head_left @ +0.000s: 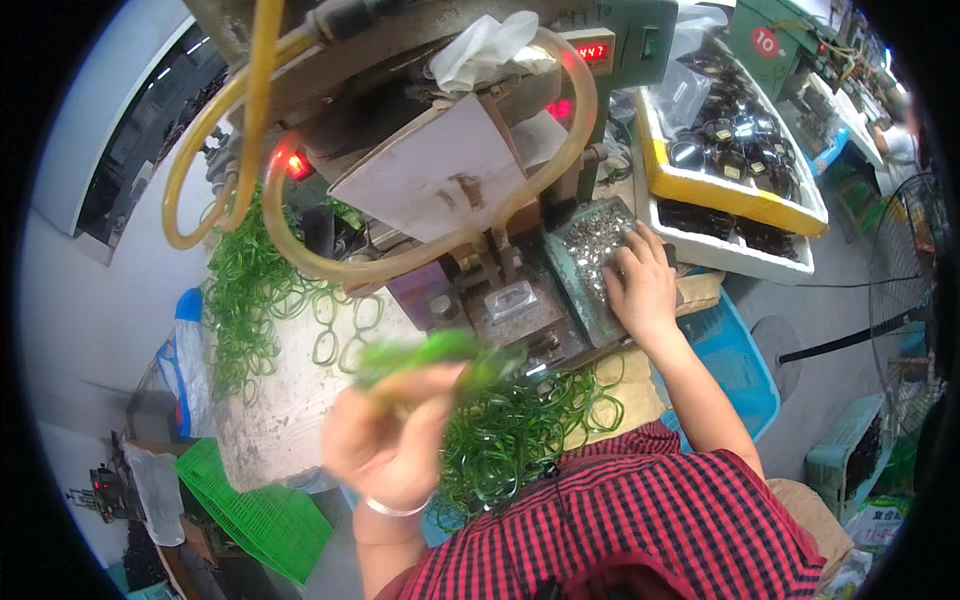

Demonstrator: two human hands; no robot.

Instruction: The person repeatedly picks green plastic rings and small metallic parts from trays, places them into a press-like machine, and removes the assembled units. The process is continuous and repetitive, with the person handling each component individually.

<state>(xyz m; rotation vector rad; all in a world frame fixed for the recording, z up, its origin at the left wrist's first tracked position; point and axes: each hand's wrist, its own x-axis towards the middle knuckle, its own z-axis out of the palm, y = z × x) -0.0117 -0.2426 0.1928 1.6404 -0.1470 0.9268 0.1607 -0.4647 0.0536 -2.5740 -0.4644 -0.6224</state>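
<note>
My left hand (385, 445) is closed on a green eyeglass frame (425, 352), smeared by motion, in front of the machine. On the right, my right hand (645, 285) reaches over a green metal tray (568, 262) of small shiny bits, fingers apart and fingertips among the bits. Whether a bit is under them is too small to tell. Between my hands sits the machine's metal block with a clear piece (510, 300) on top. A heap of green eyeglass frames (510, 430) lies below it, close to my body.
Yellowish hoses (575, 110) loop before the machine, around a white board (435, 170). More green frames (240, 300) pile on the table at left. White foam boxes (800, 215) with dark lenses stand right, above a blue basket (750, 375). A fan (900, 300) stands far right.
</note>
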